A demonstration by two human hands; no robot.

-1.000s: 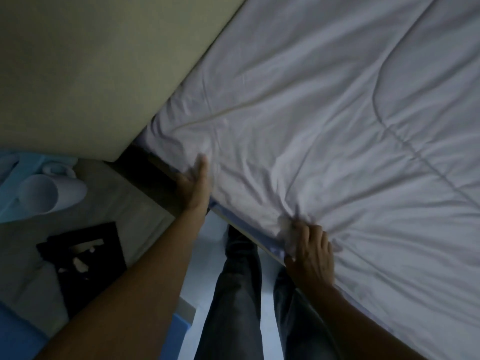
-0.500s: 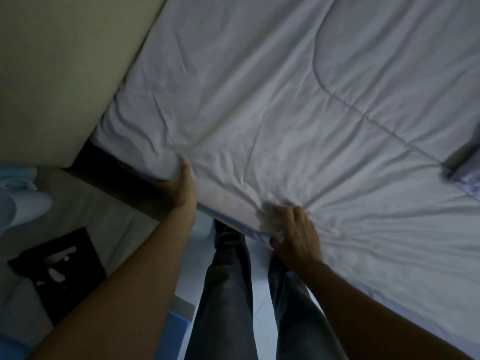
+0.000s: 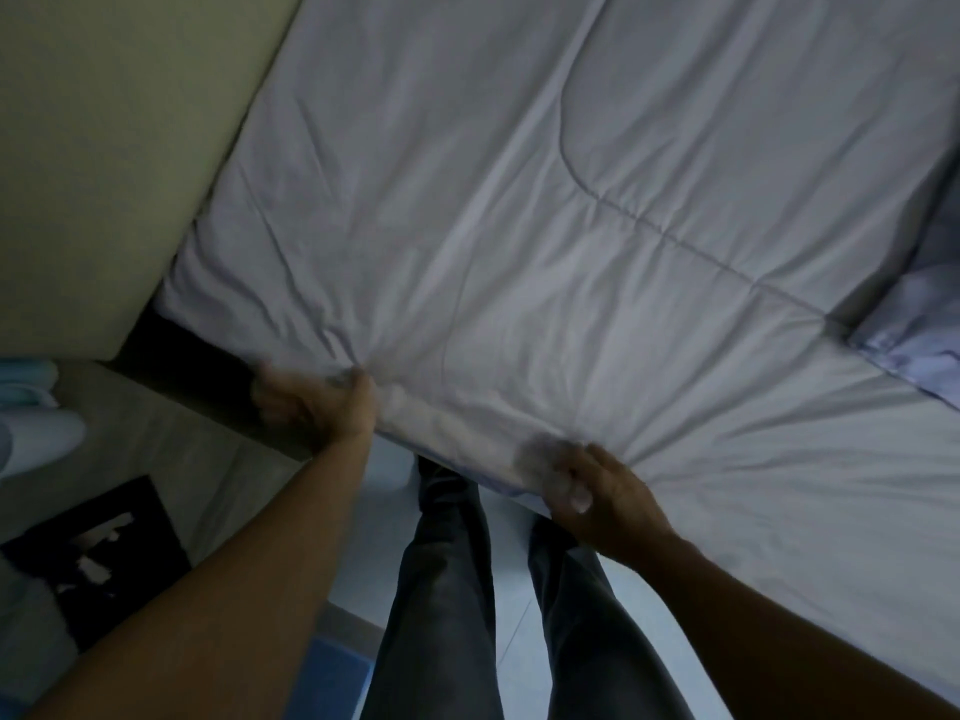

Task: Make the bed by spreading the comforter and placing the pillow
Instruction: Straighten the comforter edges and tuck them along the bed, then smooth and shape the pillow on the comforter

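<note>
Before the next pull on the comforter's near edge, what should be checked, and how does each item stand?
1. Left hand gripping the comforter edge: ok, though blurred.
2. Right hand grip on the bunched edge: ok.
3. Surface smooth: not ok, creases fan out from both grips.
4. Far right corner flat: not ok, a patterned underside shows, folded over.
5. Pillow ready: cannot tell, none in view.
6. Comforter reaches the headboard panel: ok.

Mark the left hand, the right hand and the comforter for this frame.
left hand (image 3: 317, 405): head view, on the back of the hand.
right hand (image 3: 597, 493): head view, on the knuckles.
comforter (image 3: 519, 226): head view, on its flat upper surface.
</note>
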